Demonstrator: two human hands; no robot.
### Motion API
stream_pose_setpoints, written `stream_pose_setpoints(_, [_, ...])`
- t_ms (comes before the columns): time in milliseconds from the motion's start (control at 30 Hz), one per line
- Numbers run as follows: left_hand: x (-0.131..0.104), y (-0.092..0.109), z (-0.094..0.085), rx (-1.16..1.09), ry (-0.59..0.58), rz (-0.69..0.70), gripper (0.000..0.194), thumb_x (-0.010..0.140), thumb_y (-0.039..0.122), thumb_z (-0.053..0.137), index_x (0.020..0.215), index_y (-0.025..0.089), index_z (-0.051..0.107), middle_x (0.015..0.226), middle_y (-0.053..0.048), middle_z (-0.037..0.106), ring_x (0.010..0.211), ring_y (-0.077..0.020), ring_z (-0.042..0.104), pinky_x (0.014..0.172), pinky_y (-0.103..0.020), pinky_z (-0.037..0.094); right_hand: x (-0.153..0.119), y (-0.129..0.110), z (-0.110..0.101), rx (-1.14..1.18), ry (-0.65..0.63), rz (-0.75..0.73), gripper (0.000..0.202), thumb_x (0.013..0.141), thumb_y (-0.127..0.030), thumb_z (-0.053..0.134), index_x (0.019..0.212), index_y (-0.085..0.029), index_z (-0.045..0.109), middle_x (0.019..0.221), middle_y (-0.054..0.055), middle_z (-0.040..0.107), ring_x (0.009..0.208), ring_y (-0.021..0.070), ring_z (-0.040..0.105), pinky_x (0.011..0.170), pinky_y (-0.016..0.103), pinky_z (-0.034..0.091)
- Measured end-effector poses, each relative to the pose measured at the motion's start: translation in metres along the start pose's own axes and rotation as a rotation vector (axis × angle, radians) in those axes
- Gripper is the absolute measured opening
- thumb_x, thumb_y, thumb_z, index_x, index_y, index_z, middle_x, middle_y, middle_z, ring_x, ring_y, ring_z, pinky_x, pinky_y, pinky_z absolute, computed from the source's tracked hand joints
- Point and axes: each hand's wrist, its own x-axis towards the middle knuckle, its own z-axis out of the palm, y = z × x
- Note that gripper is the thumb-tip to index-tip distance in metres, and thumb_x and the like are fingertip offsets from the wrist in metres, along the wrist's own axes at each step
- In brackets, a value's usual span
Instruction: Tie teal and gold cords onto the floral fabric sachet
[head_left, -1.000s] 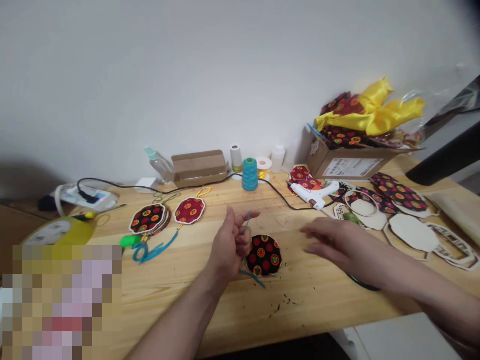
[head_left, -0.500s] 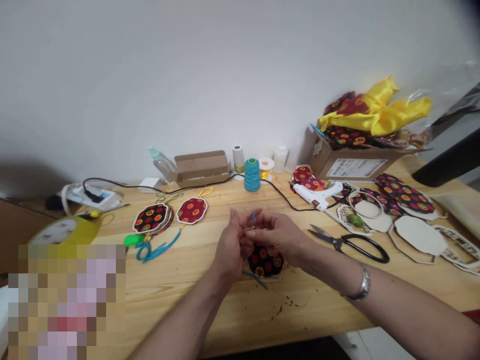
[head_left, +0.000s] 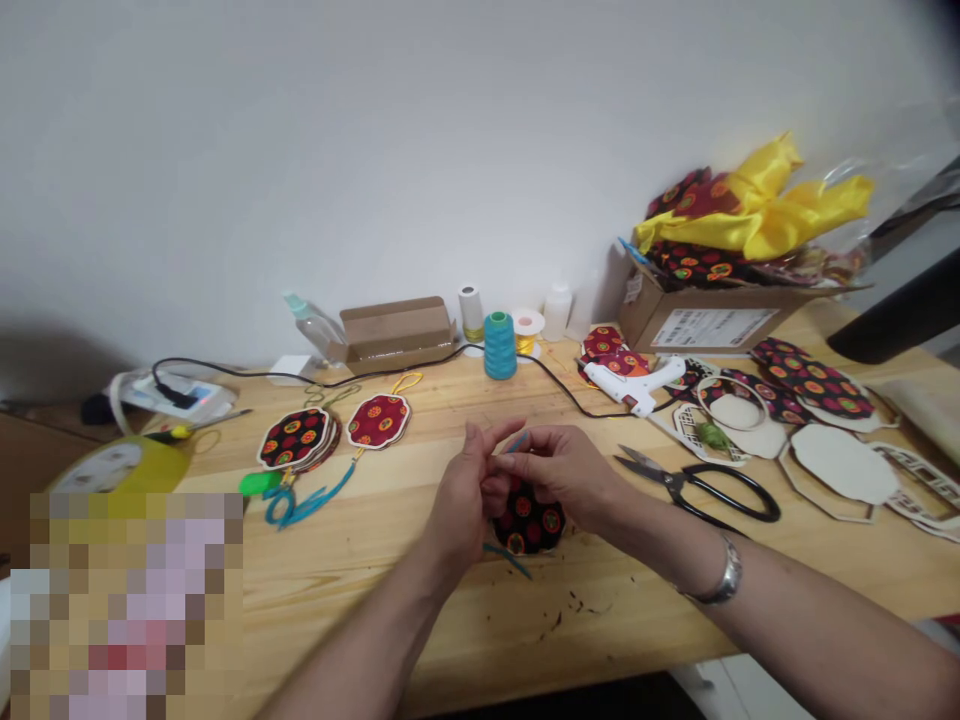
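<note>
My left hand (head_left: 469, 490) and my right hand (head_left: 551, 475) meet over the middle of the wooden table. A short end of blue cord (head_left: 517, 442) shows at my right hand's pinched fingertips. My left hand's fingers are curled, and what they hold is hidden. Just below both hands lies a black patterned disc (head_left: 531, 522), partly covered by them. Another piece of blue cord (head_left: 511, 562) sticks out beneath my left hand. The scissors (head_left: 675, 482) lie partly open to the right of my right hand.
Behind the hands stands a teal thread cone (head_left: 500, 347). A white glue gun (head_left: 634, 385) rests at the right, before a cardboard box (head_left: 697, 320) of fabric. Finished patterned pieces (head_left: 379, 420) lie at the left; wooden frames (head_left: 844, 465) lie far right.
The blue cord end between the hands has tilted to the right and sits lower. The view has shifted slightly; both hands stay nearly in place.
</note>
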Motion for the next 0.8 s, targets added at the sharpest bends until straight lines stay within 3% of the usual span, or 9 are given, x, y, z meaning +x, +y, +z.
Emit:
stream_pose_setpoints(200, [0.002,-0.005,-0.002,0.097,-0.001,0.054,0.047,0.080,0.052,0.048,0.108,0.015,0.060,0.049,0.009,0.024,0.041,-0.0039,0.015,0.038,-0.015,0.010,0.005,-0.002,-0.010,-0.066,0.020,-0.111,0.016,0.070,-0.029,0.063,0.065,-0.014,0.064,0.074,0.001,0.064,0.052,0.0060,0.043,0.045,0.019,0.031])
stream_pose_setpoints(433, [0.002,-0.006,-0.001,0.181,0.041,0.064,0.025,0.074,0.039,0.062,0.082,0.016,0.058,0.049,0.009,0.033,0.040,-0.0037,0.023,0.036,-0.015,0.016,0.012,-0.001,-0.018,-0.309,0.118,-0.254,0.018,0.069,-0.031,0.065,0.062,-0.015,0.062,0.059,-0.002,0.058,0.056,0.0091,0.047,0.056,0.023,0.038])
stream_pose_setpoints(567, [0.002,-0.006,-0.001,0.214,0.037,0.064,0.024,0.073,0.038,0.062,0.071,0.015,0.056,0.047,0.009,0.033,0.038,-0.0032,0.022,0.036,-0.016,0.015,0.014,-0.001,-0.020,-0.376,0.129,-0.291,0.016,0.070,-0.028,0.064,0.062,-0.015,0.062,0.060,-0.002,0.059,0.060,0.0103,0.050,0.059,0.023,0.040])
stream_pose_setpoints(800, [0.003,-0.005,-0.001,0.218,0.041,0.061,0.028,0.070,0.038,0.066,0.080,0.013,0.063,0.045,0.010,0.031,0.037,-0.0027,0.021,0.036,-0.017,0.015,0.014,-0.002,-0.022,-0.337,0.110,-0.267,0.012,0.070,-0.025,0.062,0.063,-0.015,0.062,0.062,-0.001,0.061,0.062,0.0110,0.053,0.061,0.023,0.042])
